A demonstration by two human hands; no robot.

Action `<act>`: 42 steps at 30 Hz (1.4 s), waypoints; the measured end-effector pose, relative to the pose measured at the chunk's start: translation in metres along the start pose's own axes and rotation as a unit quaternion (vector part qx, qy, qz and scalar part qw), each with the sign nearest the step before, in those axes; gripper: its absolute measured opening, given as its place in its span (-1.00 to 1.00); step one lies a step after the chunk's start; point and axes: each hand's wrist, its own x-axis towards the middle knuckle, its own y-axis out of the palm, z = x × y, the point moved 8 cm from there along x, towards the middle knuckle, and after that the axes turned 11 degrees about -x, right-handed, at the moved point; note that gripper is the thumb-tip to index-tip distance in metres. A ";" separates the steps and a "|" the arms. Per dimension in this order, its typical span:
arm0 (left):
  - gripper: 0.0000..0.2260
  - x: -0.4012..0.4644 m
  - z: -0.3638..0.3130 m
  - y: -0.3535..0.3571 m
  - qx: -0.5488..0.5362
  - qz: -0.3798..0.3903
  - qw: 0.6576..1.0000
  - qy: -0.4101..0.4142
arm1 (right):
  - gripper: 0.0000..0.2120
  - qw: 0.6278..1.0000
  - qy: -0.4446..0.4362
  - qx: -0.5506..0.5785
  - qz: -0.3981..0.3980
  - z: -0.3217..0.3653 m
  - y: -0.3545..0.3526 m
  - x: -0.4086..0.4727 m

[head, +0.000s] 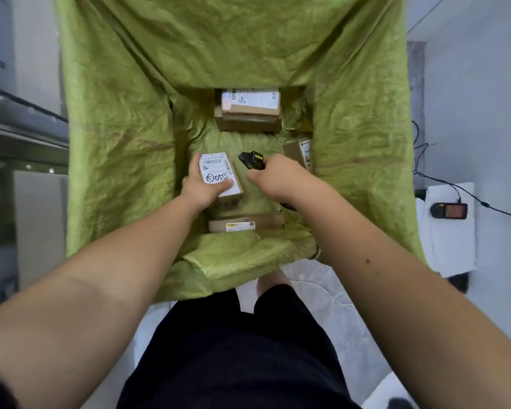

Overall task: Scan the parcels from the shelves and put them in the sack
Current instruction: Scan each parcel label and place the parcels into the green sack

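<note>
Scanning step in hand: my left hand [202, 188] grips labelled parcel [220, 177] inside green sack [115, 128]; right hand [278, 178], at three o'clock, clasps handheld scanner [251, 160]. Next, I judge: release parcel.

Both bare arms reach down and forward; the left hand [202, 188] grips something, and the right hand [278, 178] is curled around something too.

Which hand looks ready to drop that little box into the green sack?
Left. The left hand already grips the small labelled parcel over the open green sack, so it likely only needs to let go. The right hand is busy gripping the black scanner.
</note>
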 end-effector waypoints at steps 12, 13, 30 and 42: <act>0.02 0.034 0.031 -0.004 0.100 -0.059 0.992 -0.045 | -0.71 0.998 -0.011 -0.011 0.066 -0.014 0.026 0.050; 0.02 0.036 0.031 -0.004 0.102 -0.072 0.991 -0.048 | -0.72 0.997 -0.013 -0.011 0.073 -0.015 0.028 0.051; -0.23 0.040 0.010 -0.031 0.035 -0.188 0.981 -0.013 | -0.61 0.995 0.007 -0.025 0.091 -0.023 0.045 0.056; -0.21 0.021 0.022 -0.018 0.182 -0.112 0.974 -0.073 | -0.62 0.996 0.015 -0.047 0.079 -0.020 0.046 0.045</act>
